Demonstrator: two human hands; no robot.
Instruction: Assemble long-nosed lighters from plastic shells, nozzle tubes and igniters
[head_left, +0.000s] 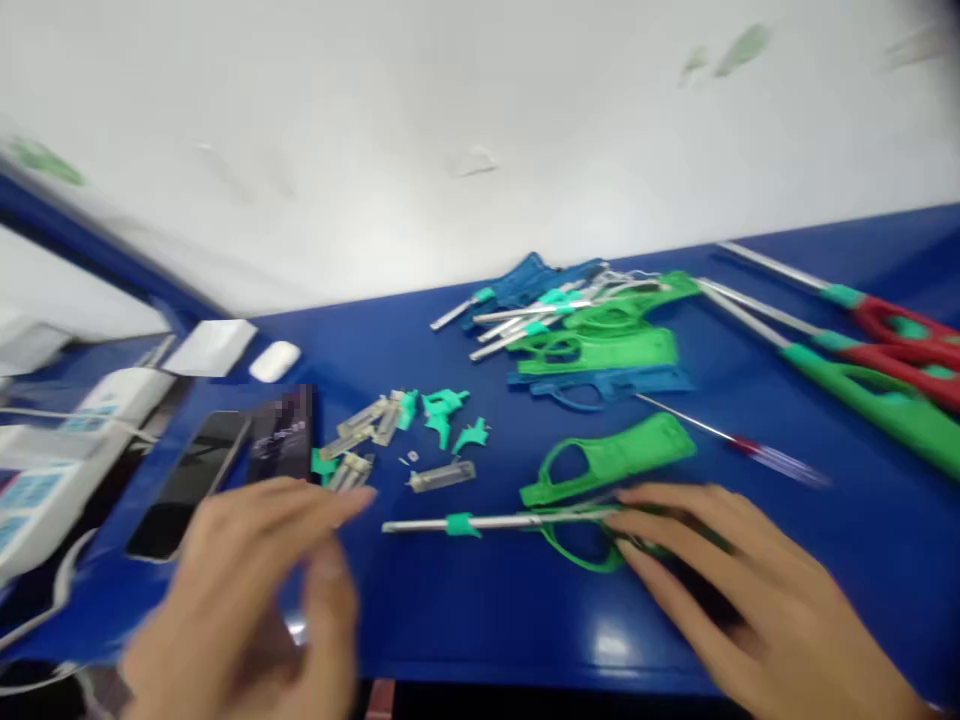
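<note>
My right hand (720,570) has its fingers closed on the rear of a green lighter shell (581,545) lying on the blue table. A metal tube (427,525) with a teal collar (463,525) extends left from that shell. Just behind it rests another green half shell (615,460). My left hand (262,580), blurred, is over the table left of the tube's tip, thumb and index finger apart, with nothing visible between them. Clear fuel cartridges (442,476) and teal trigger pieces (472,436) lie behind the tube.
Green and blue shells (600,350) with metal tubes are piled at the back. A screwdriver (750,450) and long red and green lighters (870,400) lie right. Phones (191,485), a white box (211,347) and a power strip (82,440) are left.
</note>
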